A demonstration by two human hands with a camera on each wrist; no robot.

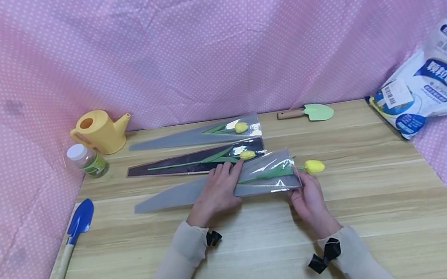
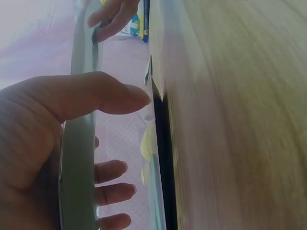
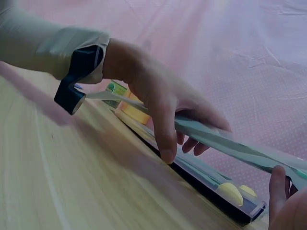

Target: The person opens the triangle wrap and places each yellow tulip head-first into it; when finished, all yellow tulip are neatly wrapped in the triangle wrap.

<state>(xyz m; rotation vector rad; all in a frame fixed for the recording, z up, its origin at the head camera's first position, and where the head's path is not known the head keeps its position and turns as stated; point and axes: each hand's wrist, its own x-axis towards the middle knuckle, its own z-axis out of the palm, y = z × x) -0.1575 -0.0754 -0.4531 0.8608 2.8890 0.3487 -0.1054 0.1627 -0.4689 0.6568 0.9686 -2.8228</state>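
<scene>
My left hand point(image 1: 219, 190) grips the middle of the nearest grey flower sleeve point(image 1: 171, 196), its thumb and fingers on opposite sides in the left wrist view. At the wide right end, my right hand point(image 1: 309, 199) holds the sleeve's edge. A yellow tulip point(image 1: 314, 166) lies inside, its bloom sticking out past that end. The sleeve is raised off the table in both wrist views. Just behind lies a black flower sleeve point(image 1: 174, 164) with a yellow tulip point(image 1: 247, 154). Farther back is another grey sleeve point(image 1: 170, 142), also with a yellow tulip point(image 1: 241, 127).
A yellow watering can point(image 1: 103, 133) and a white-capped bottle point(image 1: 90, 162) stand at the back left. A blue trowel point(image 1: 72, 240) lies along the left edge, a green trowel point(image 1: 318, 111) at the back. A white bag point(image 1: 433, 82) sits on the right.
</scene>
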